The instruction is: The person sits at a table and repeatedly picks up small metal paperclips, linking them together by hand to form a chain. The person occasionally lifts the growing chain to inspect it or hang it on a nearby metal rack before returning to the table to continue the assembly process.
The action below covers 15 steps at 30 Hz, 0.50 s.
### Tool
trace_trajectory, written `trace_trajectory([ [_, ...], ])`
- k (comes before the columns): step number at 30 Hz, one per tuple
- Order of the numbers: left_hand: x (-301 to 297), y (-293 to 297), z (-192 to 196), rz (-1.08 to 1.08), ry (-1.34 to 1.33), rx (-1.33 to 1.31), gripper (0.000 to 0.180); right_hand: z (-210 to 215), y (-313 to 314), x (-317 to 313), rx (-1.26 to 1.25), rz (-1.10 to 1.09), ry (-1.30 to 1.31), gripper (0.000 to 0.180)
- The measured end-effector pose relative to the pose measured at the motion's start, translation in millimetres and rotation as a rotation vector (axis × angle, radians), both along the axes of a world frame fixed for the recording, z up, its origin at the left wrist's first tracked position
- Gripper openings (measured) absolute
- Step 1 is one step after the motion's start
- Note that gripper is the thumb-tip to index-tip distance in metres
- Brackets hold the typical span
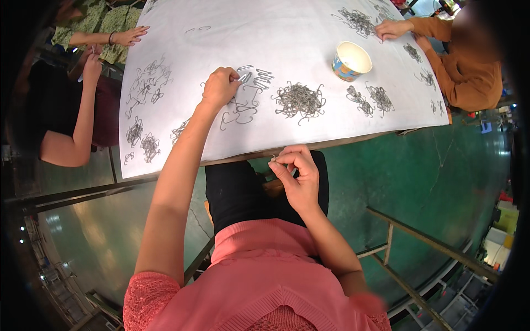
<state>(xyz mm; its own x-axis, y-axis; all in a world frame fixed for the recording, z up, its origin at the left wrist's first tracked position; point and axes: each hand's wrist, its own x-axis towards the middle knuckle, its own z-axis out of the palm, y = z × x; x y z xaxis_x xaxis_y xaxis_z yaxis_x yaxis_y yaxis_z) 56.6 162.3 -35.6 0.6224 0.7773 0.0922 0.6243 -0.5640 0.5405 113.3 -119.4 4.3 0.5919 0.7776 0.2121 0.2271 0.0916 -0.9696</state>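
Note:
My left hand point(221, 86) reaches across the white-covered table point(298, 44), fingers closed in a pinch at a shiny elongated metal clip point(245, 77). Beside it lie several similar metal clips point(264, 79). Thin wire hooks point(243, 113) are spread loosely just nearer to me. At the table's near edge, above my lap, my right hand point(300, 174) pinches a small wire hook point(273, 158) between thumb and fingers; only its tip shows. A large heap of wire hooks point(300, 101) sits right of my left hand.
A paper tub point(351, 60) stands right of the heap. More hook piles point(381, 98) dot the cover, with tangled ones point(148, 83) at left. One co-worker's hand point(393, 30) touches hooks at far right; another's hand point(131, 36) rests at the left edge. A metal frame point(430, 243) stands right of me.

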Motion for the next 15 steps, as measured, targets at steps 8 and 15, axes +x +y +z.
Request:
trace_trajectory([
  [8, -8, -5, 2, 0.011, -0.062, 0.028, 0.017, 2, 5, -8, 0.020, -0.006, -0.029, 0.010],
  [15, -58, -117, 57, -0.020, -0.565, -0.861, 0.013, -1, 7, -13, 0.045, -0.040, -0.089, 0.010],
])
